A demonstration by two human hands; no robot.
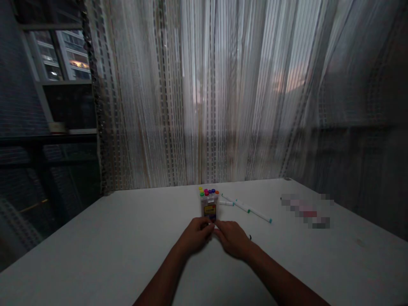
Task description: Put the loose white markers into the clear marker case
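Observation:
My left hand (197, 233) and my right hand (233, 239) meet at the fingertips just in front of a clear case of markers (209, 209). Both hands have their fingers bent and drawn together. Whatever they pinch, if anything, is too small and dark to make out. The case stands upright, with a yellow and dark label facing me and several coloured caps showing at its top. A small black tip (250, 237) shows beside my right hand; what it belongs to is hidden behind the hand.
Right of the case, several loose white markers with green or teal ends, one of them a teal-tipped marker (260, 215), lie on the white table (127, 242). Farther right is a blurred-out pinkish item (306, 211). A sheer striped curtain (204, 106) hangs behind the table.

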